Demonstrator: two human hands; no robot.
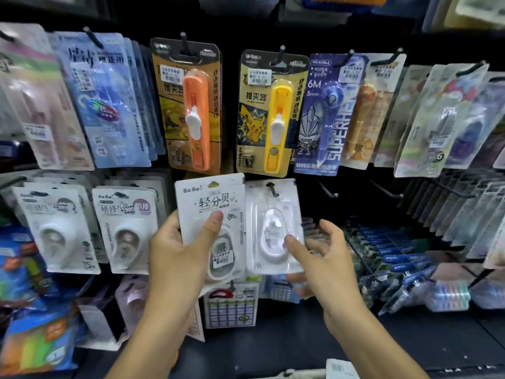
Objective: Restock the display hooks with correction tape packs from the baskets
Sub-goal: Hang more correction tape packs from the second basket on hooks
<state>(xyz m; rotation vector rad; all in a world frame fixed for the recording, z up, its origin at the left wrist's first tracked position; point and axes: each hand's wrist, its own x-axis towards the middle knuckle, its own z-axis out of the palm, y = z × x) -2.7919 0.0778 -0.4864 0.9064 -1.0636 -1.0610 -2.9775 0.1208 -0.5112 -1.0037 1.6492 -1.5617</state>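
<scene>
My left hand [179, 250] grips a white BoBo correction tape pack [210, 203], thumb across its front, held upright in front of the display. Right beside it another white correction tape pack [273, 212] hangs on a black hook [273, 187], back side facing me. My right hand [317, 250] is just under and to the right of that hung pack, fingers spread, fingertips touching its blister bubble. Two more BoBo tape packs [128, 222] hang on hooks to the left.
An upper row holds orange [195, 116] and yellow [277, 121] clip pushers and other carded packs. Two bare hooks [328, 190] stick out right of the hung pack. Bins of pens [396, 255] sit lower right. A dark shelf ledge [273, 346] runs below.
</scene>
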